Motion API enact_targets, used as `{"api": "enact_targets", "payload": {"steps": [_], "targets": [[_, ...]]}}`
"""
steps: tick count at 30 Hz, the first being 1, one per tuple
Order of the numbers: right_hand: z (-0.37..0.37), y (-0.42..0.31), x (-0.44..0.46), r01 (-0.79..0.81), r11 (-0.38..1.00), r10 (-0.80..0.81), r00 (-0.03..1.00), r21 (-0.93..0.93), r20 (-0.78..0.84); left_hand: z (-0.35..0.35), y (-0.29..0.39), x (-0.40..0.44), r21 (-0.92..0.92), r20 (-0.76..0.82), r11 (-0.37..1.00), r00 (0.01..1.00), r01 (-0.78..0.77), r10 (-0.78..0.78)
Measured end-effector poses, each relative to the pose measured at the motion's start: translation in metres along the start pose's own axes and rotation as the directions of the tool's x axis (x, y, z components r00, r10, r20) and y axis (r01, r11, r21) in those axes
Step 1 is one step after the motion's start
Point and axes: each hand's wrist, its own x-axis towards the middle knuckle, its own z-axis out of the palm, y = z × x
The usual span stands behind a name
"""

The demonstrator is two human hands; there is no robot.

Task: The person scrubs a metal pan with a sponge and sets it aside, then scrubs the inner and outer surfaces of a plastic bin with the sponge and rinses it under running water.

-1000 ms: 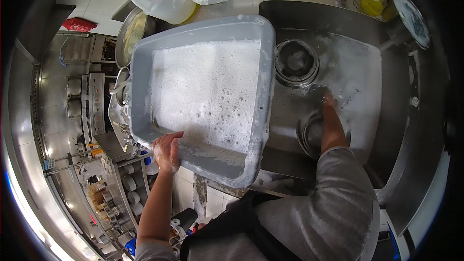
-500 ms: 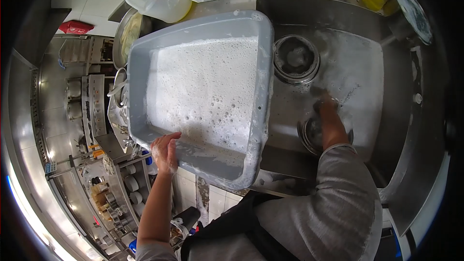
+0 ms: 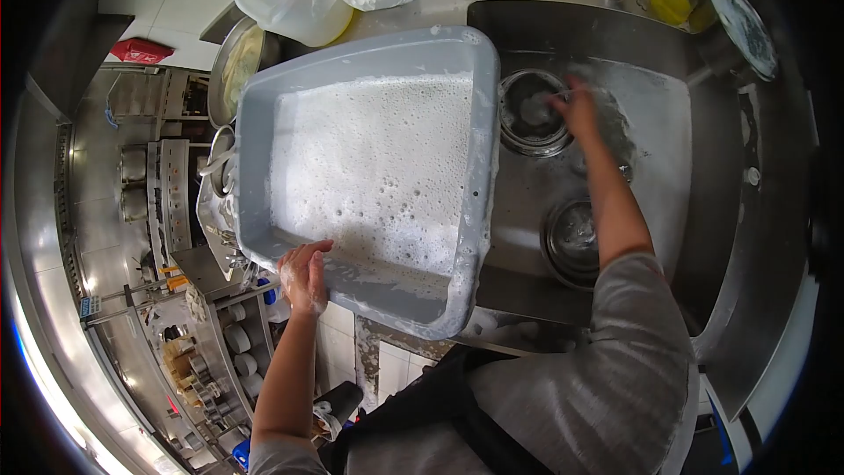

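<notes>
Round bowl (image 3: 527, 132) sits low in the metal sink (image 3: 563, 25), just beside the grey tub (image 3: 482, 185) of foamy water, and my right hand (image 3: 578, 113) has moved up to its rim, thumb and fingers parted; I cannot tell whether they grip anything. That shift puts the hand within reach of this bowl and leaves the second bowl (image 3: 573, 233) unhandled, while my left hand (image 3: 304, 278) rests loosely curled at the tub's edge.
</notes>
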Motion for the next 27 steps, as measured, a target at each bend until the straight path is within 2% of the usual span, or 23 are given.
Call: {"api": "enact_targets", "payload": {"steps": [1,2,3,7,8,9,10,12,13,15,16,17,18,19,20,21,23,24,26,27], "targets": [[0.000,-0.005,0.014,0.003,1.000,-0.003,1.000,0.001,-0.006,0.001,0.001,0.000,0.001,-0.006,1.000,1.000,-0.003,0.003],[-0.001,-0.011,0.027,-0.039,0.994,0.061,0.975,-0.106,0.212,0.001,0.001,0.000,0.004,0.001,1.000,1.000,0.007,-0.007],[-0.003,-0.019,0.035,-0.055,0.974,0.144,0.899,-0.218,0.413,0.000,0.000,0.000,0.009,0.008,1.000,1.000,0.019,-0.019],[-0.033,-0.059,0.046,-0.071,0.954,0.201,0.871,-0.291,0.448,0.001,-0.003,-0.001,0.018,-0.006,1.000,1.000,0.018,-0.018],[-0.038,-0.065,0.045,0.075,0.960,0.019,0.945,-0.272,0.328,0.000,-0.003,-0.001,0.018,-0.010,1.000,1.000,0.016,-0.015],[-0.042,-0.069,0.043,0.219,0.937,-0.168,0.966,-0.272,0.198,-0.001,-0.002,-0.001,0.020,-0.013,1.000,1.000,0.012,-0.012],[-0.047,-0.070,0.043,0.223,0.936,-0.173,0.966,-0.274,0.193,-0.001,-0.002,-0.001,0.017,-0.020,1.000,1.000,0.011,-0.010],[-0.057,-0.074,0.046,0.562,0.823,-0.555,0.826,-0.081,0.099,-0.002,-0.002,-0.001,0.014,-0.018,1.000,1.000,0.006,-0.006],[-0.063,-0.078,0.053,0.570,0.818,-0.562,0.821,-0.084,0.096,-0.003,-0.002,-0.001,0.009,-0.026,1.000,1.000,0.008,-0.008],[-0.080,-0.085,0.077,0.667,0.738,-0.669,0.704,-0.099,-0.239,-0.003,-0.002,-0.002,0.053,-0.024,0.999,1.000,0.013,-0.012],[-0.083,-0.103,0.092,0.618,0.786,-0.569,0.718,-0.008,-0.402,-0.002,-0.001,-0.002,0.046,-0.027,0.999,1.000,0.013,-0.012],[-0.083,-0.124,0.107,0.473,0.861,-0.339,0.807,0.185,-0.483,-0.002,-0.002,-0.001,0.038,-0.035,0.999,0.999,0.013,-0.011],[-0.081,-0.143,0.122,0.316,0.867,-0.084,0.856,0.386,-0.511,-0.003,-0.002,-0.001,0.032,-0.042,0.999,0.999,0.012,-0.011],[-0.075,-0.159,0.137,0.185,0.855,0.074,0.882,0.485,-0.466,-0.002,-0.001,-0.001,0.029,-0.045,1.000,0.999,0.012,-0.011],[-0.063,-0.165,0.151,-0.136,0.759,0.343,0.915,0.637,-0.214,-0.002,-0.001,-0.001,0.034,-0.047,0.999,0.999,0.011,-0.010],[-0.050,-0.176,0.161,-0.331,0.611,0.523,0.850,0.719,-0.053,-0.002,-0.001,-0.001,0.041,-0.049,0.999,0.999,0.009,-0.007],[-0.006,-0.167,0.172,-0.437,0.336,0.599,0.783,0.834,0.169,-0.001,-0.003,-0.001,0.041,-0.046,0.999,0.999,0.011,-0.009],[-0.014,-0.166,0.167,-0.439,0.334,0.603,0.780,0.834,0.169,-0.001,-0.004,-0.001,0.041,-0.039,0.999,0.999,0.016,-0.015],[-0.042,-0.169,0.140,-0.440,-0.060,0.477,0.776,0.896,0.413,-0.001,-0.002,0.000,0.031,-0.038,0.999,0.999,0.010,-0.009],[-0.043,-0.141,0.123,-0.394,0.097,0.418,0.850,0.914,0.321,-0.001,-0.002,0.000,0.020,-0.043,1.000,0.999,0.004,-0.004]]}}
